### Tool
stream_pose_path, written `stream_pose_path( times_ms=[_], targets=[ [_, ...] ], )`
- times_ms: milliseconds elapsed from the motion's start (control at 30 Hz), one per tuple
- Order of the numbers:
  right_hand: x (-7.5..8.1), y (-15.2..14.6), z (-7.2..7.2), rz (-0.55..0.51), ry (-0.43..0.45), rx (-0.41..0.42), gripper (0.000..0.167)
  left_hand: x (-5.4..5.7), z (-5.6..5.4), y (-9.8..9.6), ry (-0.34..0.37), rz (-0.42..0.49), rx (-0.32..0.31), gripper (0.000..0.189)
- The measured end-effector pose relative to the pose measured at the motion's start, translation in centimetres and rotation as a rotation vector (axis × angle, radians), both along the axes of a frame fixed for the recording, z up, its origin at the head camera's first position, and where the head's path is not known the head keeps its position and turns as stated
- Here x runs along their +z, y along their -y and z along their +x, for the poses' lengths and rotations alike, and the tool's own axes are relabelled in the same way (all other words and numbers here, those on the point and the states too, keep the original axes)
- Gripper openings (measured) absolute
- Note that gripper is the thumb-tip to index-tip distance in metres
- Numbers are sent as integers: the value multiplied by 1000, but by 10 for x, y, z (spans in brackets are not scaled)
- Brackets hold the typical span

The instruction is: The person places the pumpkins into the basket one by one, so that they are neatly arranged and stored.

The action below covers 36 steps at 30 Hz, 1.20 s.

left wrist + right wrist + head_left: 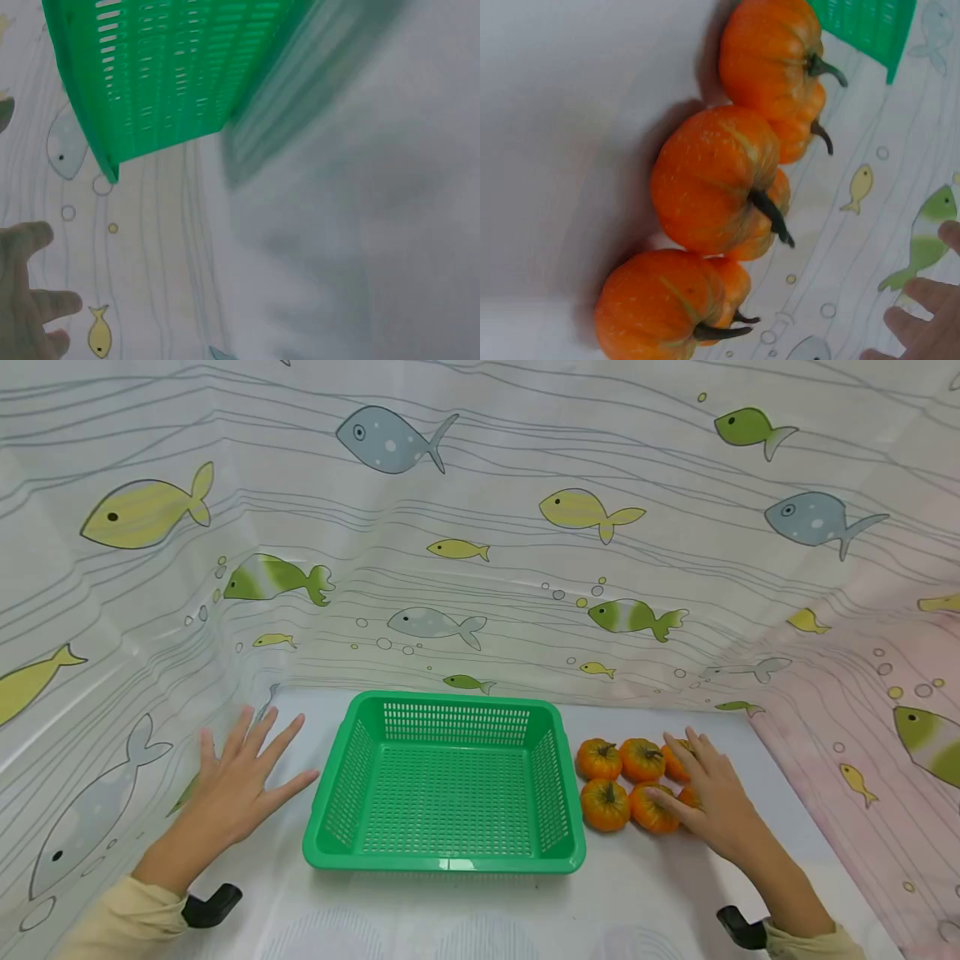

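A green plastic basket point(444, 863) with perforated walls stands upright on the white table, and nothing lies inside it. To its right, several small orange pumpkins point(605, 805) sit in two rows; their dark green stems show clearly in the right wrist view, where the front pumpkin point(712, 180) is large. My right hand point(712, 797) hovers over the right end of the pumpkins with fingers spread, partly hiding some of them. Left of the basket, my left hand point(232, 781) is held in the air, fingers spread, apart from the basket wall point(172, 82).
A fish-patterned sheet point(480, 568) rises behind the table and along both sides. The white tabletop point(405, 918) extends in front of the basket. A black strap piece point(213, 906) sticks out at the left wrist, and another point(741, 928) at the right wrist.
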State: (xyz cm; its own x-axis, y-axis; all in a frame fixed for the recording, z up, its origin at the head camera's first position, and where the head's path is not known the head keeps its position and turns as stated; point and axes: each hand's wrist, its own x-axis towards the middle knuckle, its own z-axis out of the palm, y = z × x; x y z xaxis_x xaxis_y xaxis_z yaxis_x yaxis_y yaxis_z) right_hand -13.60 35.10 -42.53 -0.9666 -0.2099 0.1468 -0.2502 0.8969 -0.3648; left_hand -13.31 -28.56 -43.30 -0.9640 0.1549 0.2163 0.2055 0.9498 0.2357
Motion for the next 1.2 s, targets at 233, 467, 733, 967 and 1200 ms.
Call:
stream_pose_path(
  times_ms=[233,467,733,967,1200],
  targets=[
    [-4,-27,4,-177,69,-57,87,-5,-14,-5,124,231,-46,77],
    [-19,-53,15,-197,7,-177,89,-13,-24,-9,243,461,-72,70],
    [-46,-76,23,-203,81,-357,92,-25,-31,-18,397,783,-73,65],
    [-66,-86,24,-232,118,-413,91,-31,-35,-23,440,950,-19,64],
    [-79,-88,22,-370,163,-402,89,-37,-35,-25,447,1051,-10,66]
  ],
)
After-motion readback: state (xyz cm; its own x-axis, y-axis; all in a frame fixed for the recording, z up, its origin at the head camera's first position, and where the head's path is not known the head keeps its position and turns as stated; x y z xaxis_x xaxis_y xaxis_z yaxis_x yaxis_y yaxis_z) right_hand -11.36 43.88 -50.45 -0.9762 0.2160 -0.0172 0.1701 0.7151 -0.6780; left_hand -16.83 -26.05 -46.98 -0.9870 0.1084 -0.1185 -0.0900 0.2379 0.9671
